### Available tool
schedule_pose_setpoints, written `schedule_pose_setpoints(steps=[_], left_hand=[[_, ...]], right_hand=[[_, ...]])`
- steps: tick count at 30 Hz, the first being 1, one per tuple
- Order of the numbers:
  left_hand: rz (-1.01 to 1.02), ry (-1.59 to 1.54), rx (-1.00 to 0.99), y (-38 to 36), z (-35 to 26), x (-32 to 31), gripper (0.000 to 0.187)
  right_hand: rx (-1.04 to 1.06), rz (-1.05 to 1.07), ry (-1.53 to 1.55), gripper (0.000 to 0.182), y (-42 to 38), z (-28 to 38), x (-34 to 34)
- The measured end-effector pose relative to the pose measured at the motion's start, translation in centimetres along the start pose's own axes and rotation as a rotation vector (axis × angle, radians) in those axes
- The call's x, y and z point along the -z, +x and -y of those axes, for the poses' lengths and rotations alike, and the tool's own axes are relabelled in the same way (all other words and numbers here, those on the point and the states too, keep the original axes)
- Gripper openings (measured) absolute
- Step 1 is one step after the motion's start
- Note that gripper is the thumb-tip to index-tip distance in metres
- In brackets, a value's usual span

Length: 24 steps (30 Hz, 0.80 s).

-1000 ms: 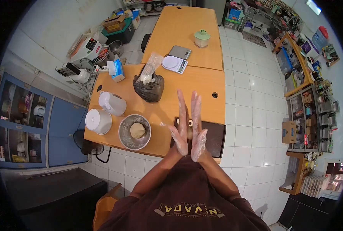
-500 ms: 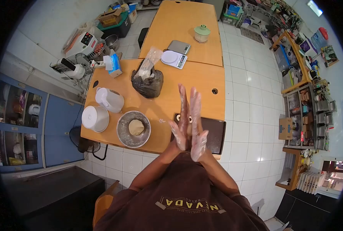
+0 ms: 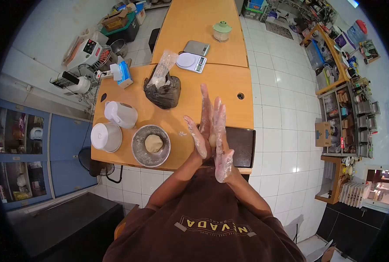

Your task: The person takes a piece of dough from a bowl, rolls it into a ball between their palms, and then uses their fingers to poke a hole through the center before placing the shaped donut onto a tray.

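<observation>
Both my hands are dusted white with flour and held palm to palm over the dark tray (image 3: 240,146) at the table's near edge. Between the palms of my left hand (image 3: 200,139) and my right hand (image 3: 222,150) sits a small piece of dough (image 3: 212,139), mostly hidden by them. Their fingers are straight and point away from me. To the left, a metal bowl (image 3: 136,152) holds a larger lump of dough (image 3: 153,143).
Left of the bowl stand a white tub (image 3: 105,139) and a white pitcher (image 3: 122,115). Farther back are a black plastic bag (image 3: 163,94), a white kitchen scale (image 3: 188,61), a grey scale (image 3: 197,48), a blue box (image 3: 124,75) and a green-lidded container (image 3: 222,31).
My hands keep the dough between them, and the palms have shifted against each other. The left thumb stands farther out. The whole view has moved slightly.
</observation>
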<state>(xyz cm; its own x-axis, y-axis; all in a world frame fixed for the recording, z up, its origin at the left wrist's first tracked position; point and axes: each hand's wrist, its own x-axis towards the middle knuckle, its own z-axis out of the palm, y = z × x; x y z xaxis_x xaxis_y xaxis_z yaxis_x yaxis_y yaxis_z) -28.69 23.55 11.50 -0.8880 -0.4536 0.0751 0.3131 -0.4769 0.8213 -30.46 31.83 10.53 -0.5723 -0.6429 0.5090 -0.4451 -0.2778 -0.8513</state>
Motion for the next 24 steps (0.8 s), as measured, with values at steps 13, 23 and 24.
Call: schedule_pose_setpoints(steps=[13, 23, 24], left_hand=[[-0.026, 0.102, -0.220, 0.0, -3.5, -1.0, 0.114], [0.184, 0.262, -0.292, -3.0, 0.6, -2.5, 0.122], [0.186, 0.265, -0.303, -3.3, 0.5, -2.7, 0.123]], right_hand=[[-0.102, 0.081, -0.010, 0.092, -0.2, 1.5, -0.1], [-0.131, -0.065, 0.165, 0.097, 2.0, 4.6, 2.5], [-0.139, -0.056, 0.166, 0.098, 1.5, 3.6, 2.5]])
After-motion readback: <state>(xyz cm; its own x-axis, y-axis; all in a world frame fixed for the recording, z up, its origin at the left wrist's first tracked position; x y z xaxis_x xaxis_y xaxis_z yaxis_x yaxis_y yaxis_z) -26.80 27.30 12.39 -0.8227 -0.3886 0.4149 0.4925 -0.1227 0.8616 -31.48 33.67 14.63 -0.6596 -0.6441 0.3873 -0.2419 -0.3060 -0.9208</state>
